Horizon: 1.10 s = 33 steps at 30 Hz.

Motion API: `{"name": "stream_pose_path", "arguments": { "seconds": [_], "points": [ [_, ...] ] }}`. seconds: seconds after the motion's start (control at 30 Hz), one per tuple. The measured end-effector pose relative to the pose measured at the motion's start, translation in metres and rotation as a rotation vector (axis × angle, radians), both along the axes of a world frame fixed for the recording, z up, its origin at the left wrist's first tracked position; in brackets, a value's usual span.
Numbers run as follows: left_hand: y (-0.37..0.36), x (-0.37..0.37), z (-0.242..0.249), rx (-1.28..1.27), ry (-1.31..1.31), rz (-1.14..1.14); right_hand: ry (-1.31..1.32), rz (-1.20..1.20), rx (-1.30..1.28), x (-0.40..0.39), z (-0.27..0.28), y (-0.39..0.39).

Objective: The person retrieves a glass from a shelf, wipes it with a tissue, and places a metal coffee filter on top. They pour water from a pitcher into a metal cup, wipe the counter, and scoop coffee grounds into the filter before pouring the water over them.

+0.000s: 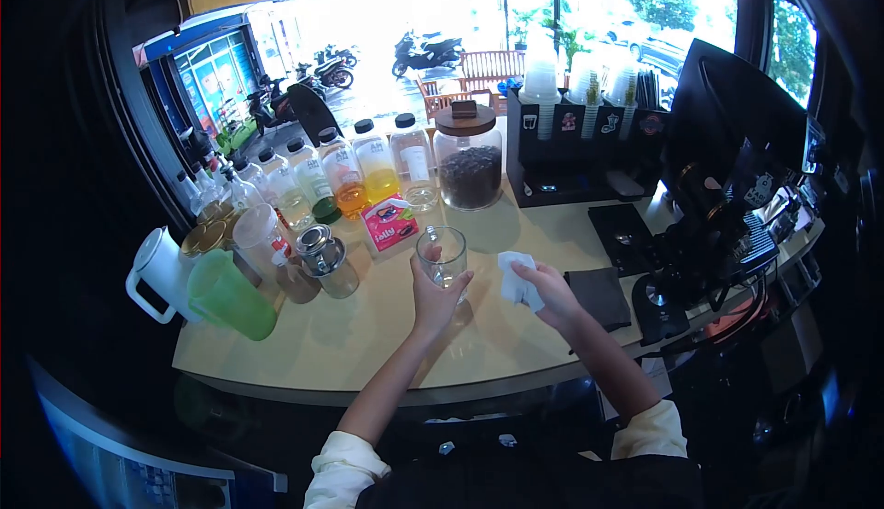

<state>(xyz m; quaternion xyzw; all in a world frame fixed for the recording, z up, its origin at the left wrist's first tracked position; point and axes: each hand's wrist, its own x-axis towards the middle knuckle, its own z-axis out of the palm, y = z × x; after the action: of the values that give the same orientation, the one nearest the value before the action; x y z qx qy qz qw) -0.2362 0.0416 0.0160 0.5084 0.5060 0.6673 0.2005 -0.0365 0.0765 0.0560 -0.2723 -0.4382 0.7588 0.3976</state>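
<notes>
Glass mug [446, 253], one, left hand [433, 303] curled round it; right hand [554, 297] pinching one white tissue [516, 279].

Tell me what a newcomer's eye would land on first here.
Probably the pink box, vivid on the pale counter in front of the bottles. Then, at the centre, the left hand gripping a clear glass and the right hand holding a white tissue. Beyond them stands a big wooden-lidded jar.

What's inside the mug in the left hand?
No drink shows inside the glass mug; the left hand covers part of its lower wall, so anything behind that cannot be seen.
</notes>
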Motion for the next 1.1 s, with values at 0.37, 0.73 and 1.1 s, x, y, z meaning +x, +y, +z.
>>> {"name": "stream_pose_path", "arguments": {
  "seconds": [0.37,0.73,1.1],
  "points": [
    [0.018,0.031,-0.018,-0.086,-0.037,0.076,-0.173,-0.105,0.027,0.039,-0.017,0.072],
    [-0.014,0.030,-0.007,0.083,0.272,0.403,-0.051,-0.060,0.126,0.047,0.006,0.058],
    [-0.032,0.073,0.042,-0.047,-0.146,-0.348,-0.011,0.252,0.431,0.048,0.037,0.013]
  ]
}}
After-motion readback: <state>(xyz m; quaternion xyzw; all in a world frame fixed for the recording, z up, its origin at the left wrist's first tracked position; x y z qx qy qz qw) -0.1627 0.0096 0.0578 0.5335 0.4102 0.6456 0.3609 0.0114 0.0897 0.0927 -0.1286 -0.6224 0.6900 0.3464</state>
